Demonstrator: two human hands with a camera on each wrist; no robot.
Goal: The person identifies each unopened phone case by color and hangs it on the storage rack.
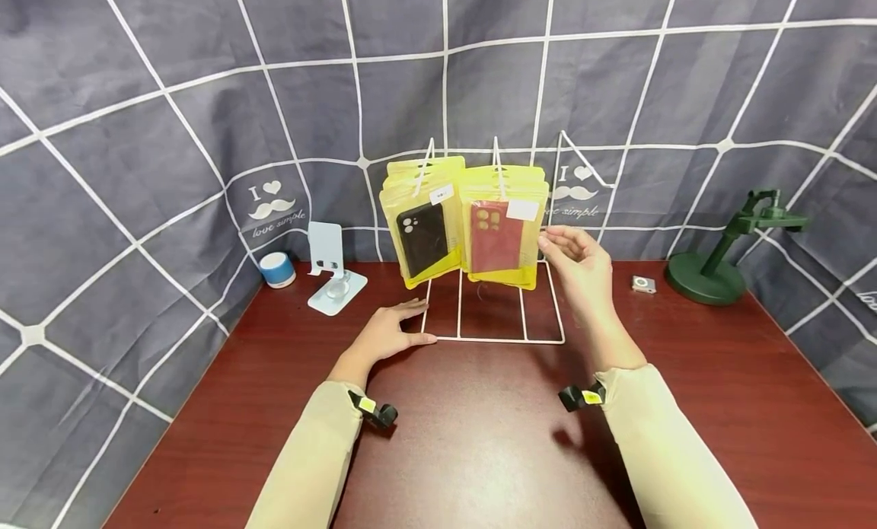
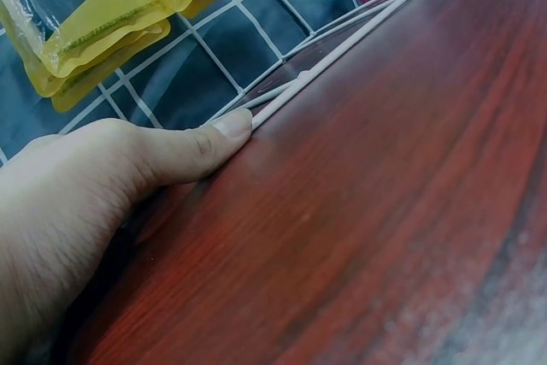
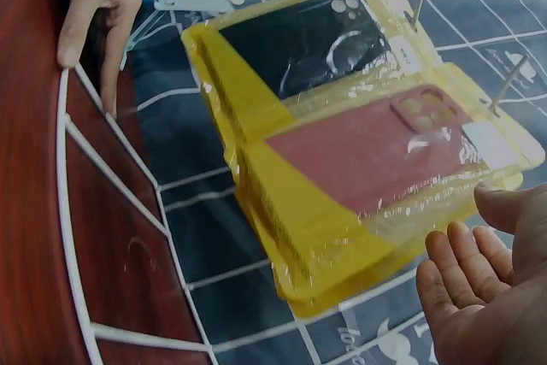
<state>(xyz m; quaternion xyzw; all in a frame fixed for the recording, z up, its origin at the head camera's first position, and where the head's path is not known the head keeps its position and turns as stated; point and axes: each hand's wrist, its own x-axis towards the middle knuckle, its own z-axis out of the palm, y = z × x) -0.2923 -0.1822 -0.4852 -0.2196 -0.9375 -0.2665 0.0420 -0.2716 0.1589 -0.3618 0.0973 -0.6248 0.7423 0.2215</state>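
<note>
On a white wire display rack (image 1: 510, 339) hang two stacks of yellow zip pouches. A black phone case (image 1: 422, 240) shows in the front pouch of the left stack, and a dark pink phone case (image 1: 495, 238) in the right one. My left hand (image 1: 386, 333) lies at the rack's front left corner, thumb tip on the base wire in the left wrist view and fingers extended along the side. My right hand (image 1: 581, 264) is beside the right edge of the pink-case pouch (image 3: 385, 156); its thumb and loosely bent fingers are apart, with the thumb tip near the pouch edge.
An empty third hook (image 1: 588, 164) sticks out at the rack's right. To the left stand a blue and white cylinder (image 1: 277, 270) and a pale blue phone stand (image 1: 336, 274). A small silver clip-on player (image 1: 643, 285) and a green stand (image 1: 709, 266) are at the right.
</note>
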